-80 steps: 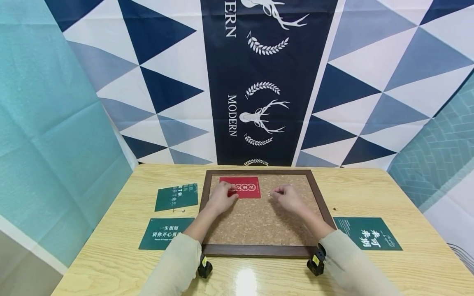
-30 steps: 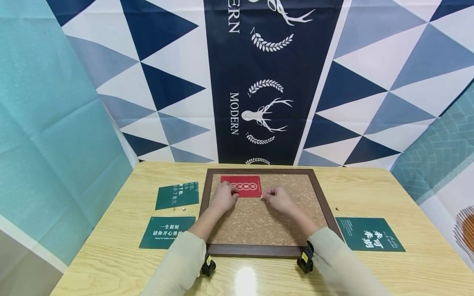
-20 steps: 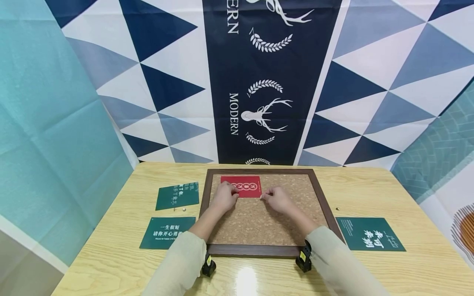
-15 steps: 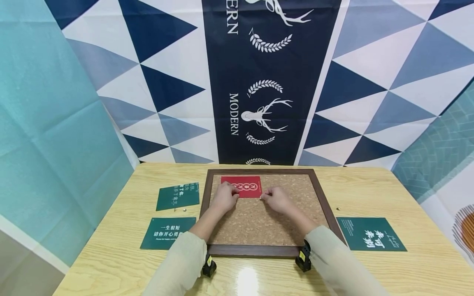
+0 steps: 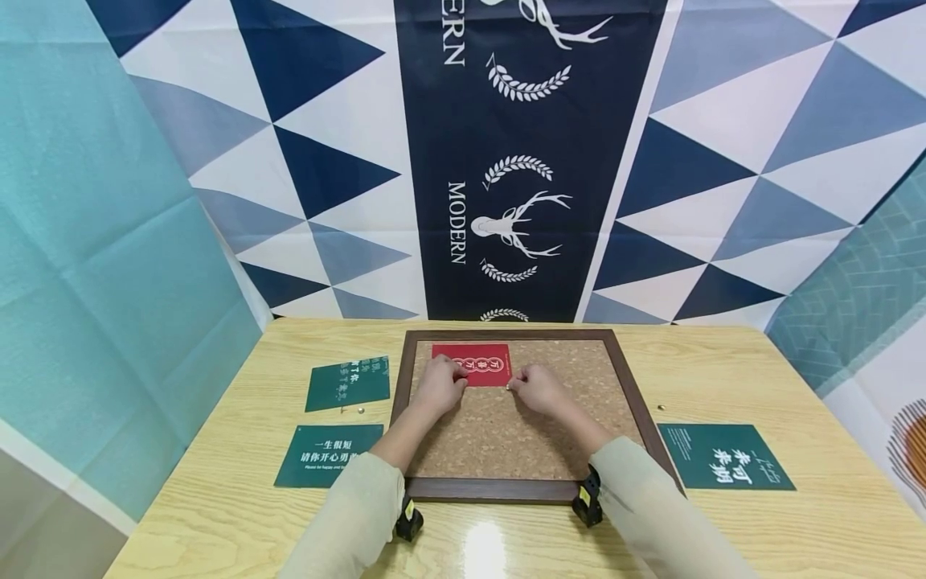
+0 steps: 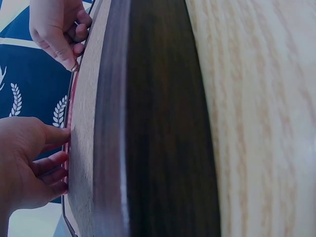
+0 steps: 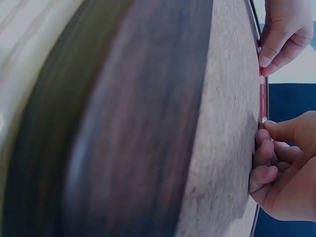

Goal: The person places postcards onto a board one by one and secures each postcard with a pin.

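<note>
We see the right hand (image 5: 541, 389) pinch a small shiny pin (image 7: 265, 119) at the corner of a rectangular red card (image 5: 485, 354) on grainy cork (image 5: 506, 438); left of that grip, the left hand (image 5: 439, 386) rests loosely extended fingers on the card. Only the head view shows green cards (image 5: 726, 457) outside both hands; the right wrist view shows the pin's rounded head.

The red card (image 5: 486, 364) is partly hidden.
</note>
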`<action>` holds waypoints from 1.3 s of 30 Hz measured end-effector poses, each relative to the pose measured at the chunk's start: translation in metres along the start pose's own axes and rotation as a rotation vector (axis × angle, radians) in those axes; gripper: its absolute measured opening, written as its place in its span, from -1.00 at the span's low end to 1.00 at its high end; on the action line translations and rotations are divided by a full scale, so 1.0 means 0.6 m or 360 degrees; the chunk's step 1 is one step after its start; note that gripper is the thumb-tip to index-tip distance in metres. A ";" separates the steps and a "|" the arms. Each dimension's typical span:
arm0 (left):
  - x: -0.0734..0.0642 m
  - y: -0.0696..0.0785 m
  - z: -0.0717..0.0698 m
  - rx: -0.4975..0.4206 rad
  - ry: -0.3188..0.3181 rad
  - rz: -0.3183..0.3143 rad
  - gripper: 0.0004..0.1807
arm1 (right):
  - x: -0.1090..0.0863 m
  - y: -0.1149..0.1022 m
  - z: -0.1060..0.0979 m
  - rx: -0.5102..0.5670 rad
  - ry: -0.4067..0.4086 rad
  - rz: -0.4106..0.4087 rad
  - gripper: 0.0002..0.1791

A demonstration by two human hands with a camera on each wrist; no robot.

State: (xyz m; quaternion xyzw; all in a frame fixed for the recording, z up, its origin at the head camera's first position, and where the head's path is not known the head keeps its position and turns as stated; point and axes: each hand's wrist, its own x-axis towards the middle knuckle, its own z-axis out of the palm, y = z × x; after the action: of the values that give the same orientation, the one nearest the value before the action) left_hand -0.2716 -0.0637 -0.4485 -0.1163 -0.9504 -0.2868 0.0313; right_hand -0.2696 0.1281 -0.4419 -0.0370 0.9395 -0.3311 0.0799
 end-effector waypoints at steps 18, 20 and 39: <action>0.002 -0.001 -0.001 0.0012 -0.0015 -0.0018 -0.82 | 0.009 -0.008 -0.007 0.0021 -0.0131 0.0138 -0.72; 0.002 -0.002 0.001 0.0017 -0.0015 -0.0016 -0.82 | 0.012 -0.003 -0.008 0.0097 -0.0170 0.0169 -0.72; 0.003 -0.003 0.003 0.0035 -0.0001 0.0037 -0.84 | 0.008 -0.008 -0.025 0.0377 -0.0294 0.0296 -0.79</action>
State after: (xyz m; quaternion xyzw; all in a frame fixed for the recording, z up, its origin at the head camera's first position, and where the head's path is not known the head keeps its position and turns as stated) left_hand -0.2737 -0.0638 -0.4504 -0.1271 -0.9520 -0.2760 0.0357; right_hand -0.2766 0.1330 -0.4276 0.0294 0.8819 -0.4259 0.2001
